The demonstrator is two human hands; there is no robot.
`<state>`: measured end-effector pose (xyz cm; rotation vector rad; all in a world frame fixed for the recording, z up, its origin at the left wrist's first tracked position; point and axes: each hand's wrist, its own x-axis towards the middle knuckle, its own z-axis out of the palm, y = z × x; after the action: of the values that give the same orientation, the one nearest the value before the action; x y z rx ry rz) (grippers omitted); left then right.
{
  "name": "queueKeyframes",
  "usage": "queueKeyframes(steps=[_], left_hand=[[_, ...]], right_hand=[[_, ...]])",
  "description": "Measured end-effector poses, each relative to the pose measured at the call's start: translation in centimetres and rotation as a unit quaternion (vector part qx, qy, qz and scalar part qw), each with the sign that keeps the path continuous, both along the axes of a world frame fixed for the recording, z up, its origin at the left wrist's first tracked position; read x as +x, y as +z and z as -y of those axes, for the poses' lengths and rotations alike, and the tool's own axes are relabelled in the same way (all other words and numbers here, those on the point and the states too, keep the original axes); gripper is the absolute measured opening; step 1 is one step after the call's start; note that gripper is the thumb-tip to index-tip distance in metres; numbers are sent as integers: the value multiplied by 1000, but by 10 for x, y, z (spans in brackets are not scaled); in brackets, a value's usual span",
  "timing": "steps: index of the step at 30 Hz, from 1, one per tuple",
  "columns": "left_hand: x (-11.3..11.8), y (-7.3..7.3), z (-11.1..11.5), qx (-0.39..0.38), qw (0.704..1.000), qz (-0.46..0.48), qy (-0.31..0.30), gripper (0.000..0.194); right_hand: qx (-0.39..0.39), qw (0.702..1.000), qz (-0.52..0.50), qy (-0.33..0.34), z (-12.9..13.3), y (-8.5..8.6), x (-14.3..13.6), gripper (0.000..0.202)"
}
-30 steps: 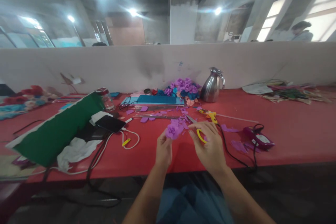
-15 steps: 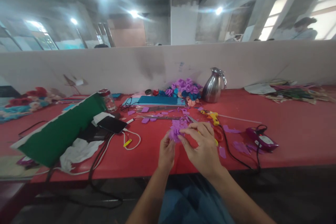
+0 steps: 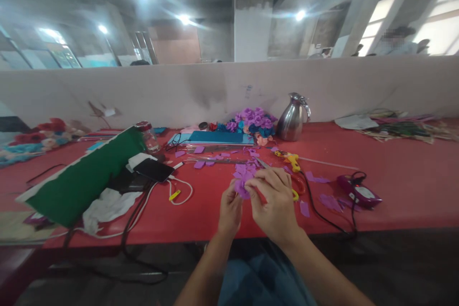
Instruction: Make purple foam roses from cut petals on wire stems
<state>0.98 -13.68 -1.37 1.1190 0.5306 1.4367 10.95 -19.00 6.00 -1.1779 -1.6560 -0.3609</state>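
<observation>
Between my two hands is a purple paper flower, held just above the front part of the red table. My left hand is closed round its base from the left. The thumb and fingertips of my right hand pinch a petal at its right side. Purple paper pieces lie right behind the flower. Partly hidden by my right hand are scissors with red and yellow handles. A yellow glue gun lies beyond that hand.
Finished purple and blue flowers are heaped by the wall, beside a steel jug. A green board, a phone and cables fill the left. On the right sits a purple power socket with a black cord.
Both hands have shifted slightly to the right and down with the flower. The flower is turned a little, and my right fingertips still pinch its edge.
</observation>
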Motion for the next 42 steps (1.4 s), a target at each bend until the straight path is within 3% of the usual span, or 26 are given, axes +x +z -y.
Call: queueKeyframes(steps=[9,14,19,26,34,42], left_hand=[[0,3,-1,-12,1000,15,-23,23],[-4,4,-11,-25,999,25,-27,17],[-3,6,-10,-64,997,42,-2,20],[-4,5,-5,-50,998,48,-3,26],[-9,-7,-7,-47,999,-20,14,26],[-11,-1,-1,25,998,-55,-19,25]], right_hand=[[-14,1000,6,8,-2,6,-1,17],[-56,993,-91,58,-3,7,17,13],[-93,986,-138,34,-3,-8,31,9],[-123,979,-152,62,-3,-26,20,6],[-106,974,-180,91,4,-6,18,7],[-102,990,-63,72,4,11,17,9]])
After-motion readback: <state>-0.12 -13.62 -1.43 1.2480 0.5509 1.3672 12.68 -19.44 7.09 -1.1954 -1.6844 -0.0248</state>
